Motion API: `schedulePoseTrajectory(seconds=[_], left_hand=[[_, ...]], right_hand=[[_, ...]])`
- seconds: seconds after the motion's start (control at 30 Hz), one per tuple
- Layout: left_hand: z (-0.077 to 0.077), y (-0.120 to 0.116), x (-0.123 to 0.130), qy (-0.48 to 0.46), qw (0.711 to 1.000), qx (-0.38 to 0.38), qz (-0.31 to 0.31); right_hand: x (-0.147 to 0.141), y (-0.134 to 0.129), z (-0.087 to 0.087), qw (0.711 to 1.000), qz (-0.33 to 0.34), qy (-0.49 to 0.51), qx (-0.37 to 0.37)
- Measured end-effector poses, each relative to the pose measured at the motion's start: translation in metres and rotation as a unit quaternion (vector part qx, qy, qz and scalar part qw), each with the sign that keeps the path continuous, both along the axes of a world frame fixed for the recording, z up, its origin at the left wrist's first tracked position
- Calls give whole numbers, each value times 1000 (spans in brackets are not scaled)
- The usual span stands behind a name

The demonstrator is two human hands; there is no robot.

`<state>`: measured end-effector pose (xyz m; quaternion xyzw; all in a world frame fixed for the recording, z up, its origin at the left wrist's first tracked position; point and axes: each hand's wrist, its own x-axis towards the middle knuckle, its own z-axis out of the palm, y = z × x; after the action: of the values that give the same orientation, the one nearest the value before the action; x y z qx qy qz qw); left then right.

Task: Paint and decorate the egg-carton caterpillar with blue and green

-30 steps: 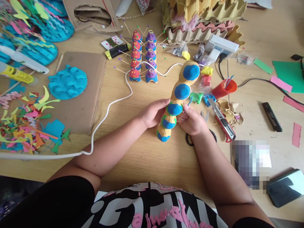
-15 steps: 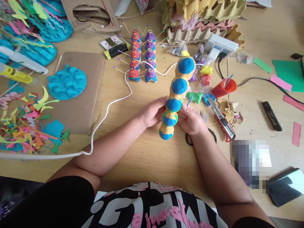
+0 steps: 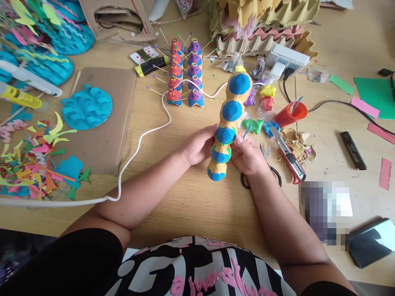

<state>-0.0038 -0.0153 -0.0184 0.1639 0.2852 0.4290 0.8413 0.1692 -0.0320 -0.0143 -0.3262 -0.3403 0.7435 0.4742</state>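
A long bumpy clay-covered piece, yellow-orange with blue patches and some green edging, is held up between both hands over the table. My left hand grips its left side near the middle, thumb on the edge. On the other side my right hand has its fingers closed against the piece, and a small light-blue tool sticks up from between its thumb and finger. Behind and left stand two rows of decorated figures, one red and one purple, with pin-like sticks.
Scissors, a box cutter and an orange cup lie right of my right hand. A white cable crosses on the left, beside cardboard and paper scraps. Egg trays are stacked behind.
The upper end of the clay-covered piece has tilted slightly to the left. Both hands keep nearly the same place and grip.
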Motion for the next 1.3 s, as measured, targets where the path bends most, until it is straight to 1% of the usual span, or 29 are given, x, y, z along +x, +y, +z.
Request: schedulePoseTrajectory(seconds=[0.17,0.37,0.63,0.77,0.87,1.1,1.3], left_hand=[[-2,1,-1,-3,1000,-14,4],[-4,1,0,-8,1000,-22,-4],[0,1,-1,-3,999,-33,-11],[3,0,0,2,1000,-29,-5],[3,0,1,7,1000,-20,-4],[-4,-1,0,16,1000,-1,-17],[-3,-3,0,22,1000,-4,-16]], right_hand=[[-1,0,-1,1000,-25,-12,-6],[0,0,-4,999,-24,-23,-5],[-1,1,2,1000,-12,-9,14],[-1,0,1,1000,-22,-14,-5],[-1,-1,0,999,-28,-11,-14],[2,1,1,1000,5,-16,-2],[3,1,1,1000,3,-20,-5]])
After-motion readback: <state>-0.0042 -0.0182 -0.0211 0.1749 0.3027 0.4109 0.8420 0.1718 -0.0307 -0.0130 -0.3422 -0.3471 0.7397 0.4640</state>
